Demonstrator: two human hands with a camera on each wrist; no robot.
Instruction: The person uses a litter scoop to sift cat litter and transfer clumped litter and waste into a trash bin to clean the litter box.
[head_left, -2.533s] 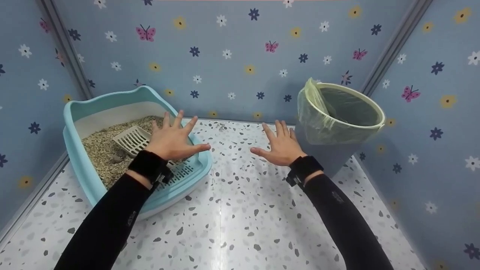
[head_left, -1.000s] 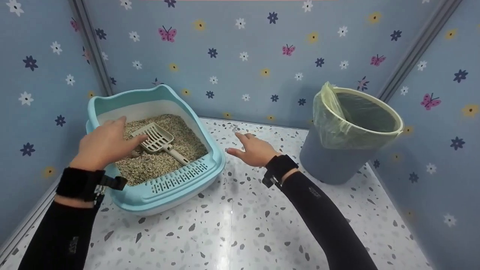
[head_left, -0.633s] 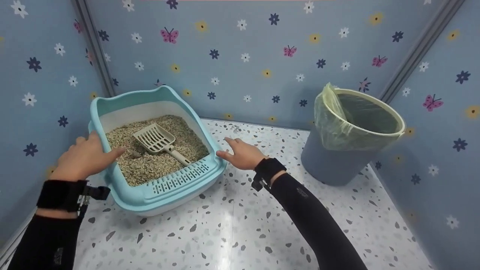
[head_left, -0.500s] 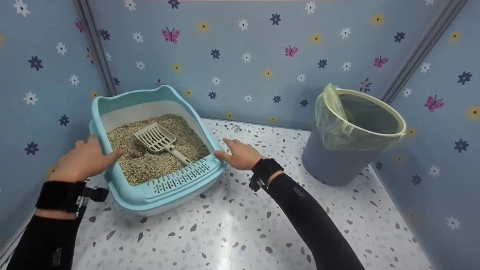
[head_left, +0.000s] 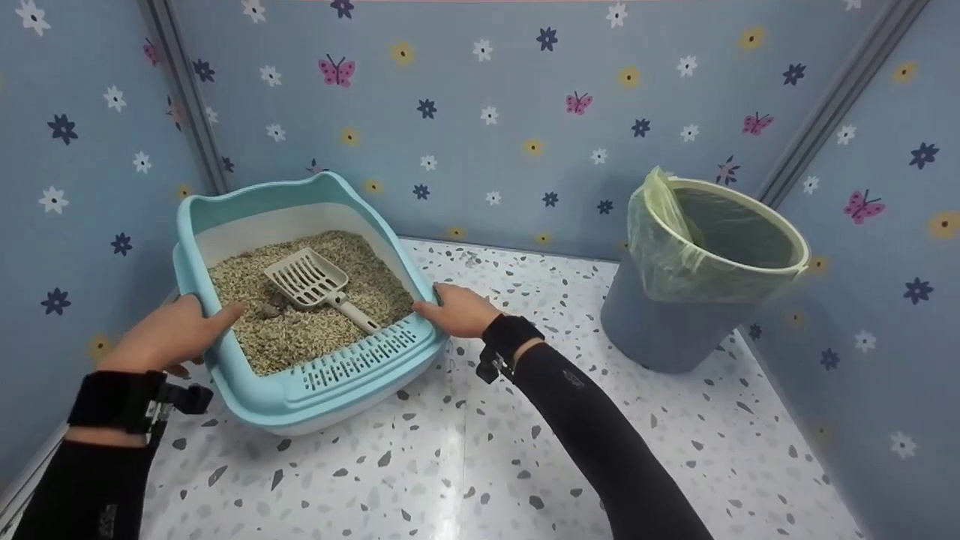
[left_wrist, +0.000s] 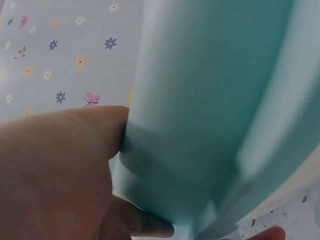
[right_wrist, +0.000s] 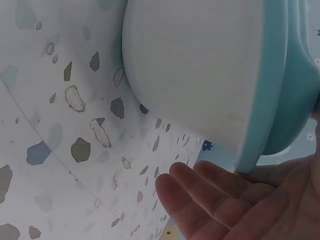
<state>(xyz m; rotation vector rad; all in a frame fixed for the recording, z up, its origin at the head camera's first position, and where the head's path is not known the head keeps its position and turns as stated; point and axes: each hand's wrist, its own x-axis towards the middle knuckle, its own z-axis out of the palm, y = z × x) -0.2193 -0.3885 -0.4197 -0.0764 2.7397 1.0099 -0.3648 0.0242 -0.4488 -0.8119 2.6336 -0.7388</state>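
A light-blue and white litter box (head_left: 266, 401) stands on the floor at the left. It holds tan litter (head_left: 281, 345), with a beige slotted litter scoop (head_left: 341, 301) lying on top and a dark clump beside it. My left hand (head_left: 165, 334) grips the box's left side, thumb over the rim and fingers outside. At the front right corner, my right hand (head_left: 459, 309) grips the rim, its thumb on top. In the right wrist view, bent fingers (right_wrist: 215, 192) reach below the blue edge (right_wrist: 265, 85); the thumb is hidden there.
A grey-blue trash can (head_left: 652, 330) with a yellowish liner bag (head_left: 675, 266) stands at the right, near the wall. Flower-patterned walls (head_left: 495, 90) enclose the back and both sides. Speckled flooring (head_left: 517, 450) lies between box and can.
Both hands were spread in the air, then moved apart to the two sides of the litter box and took hold of its rim. The box and scoop look unmoved.
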